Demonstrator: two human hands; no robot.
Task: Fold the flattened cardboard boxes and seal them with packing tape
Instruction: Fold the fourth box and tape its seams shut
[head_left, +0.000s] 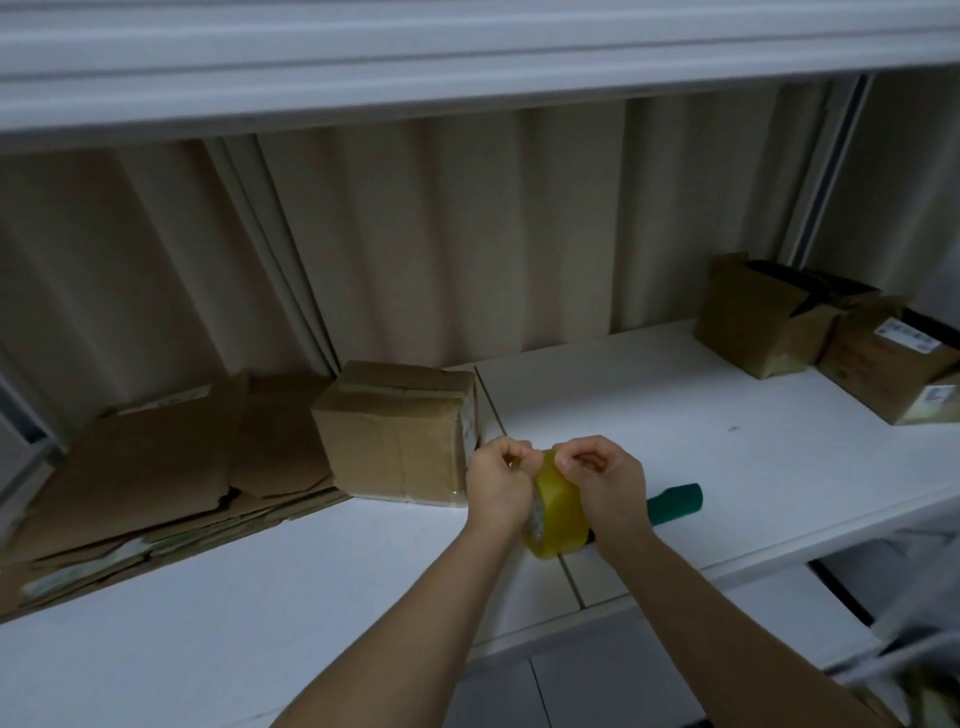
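We count one taped box (397, 434), a pile of flat boxes (156, 478) left, two boxes (826, 332) far right. One tape roll (558, 512) sits between our hands: left hand (496, 491) and right hand (605, 480) both pinch its top.

a long white shelf surface (675, 415) runs across the frame, a seam splitting it near the centre. at the left lies a stack of flattened brown cardboard boxes (156, 483); beside it a folded, taped brown cardboard box (395, 441). a green cylindrical handle (675, 501) lies centre-right. three more brown cardboard boxes (810, 327) sit upper right.
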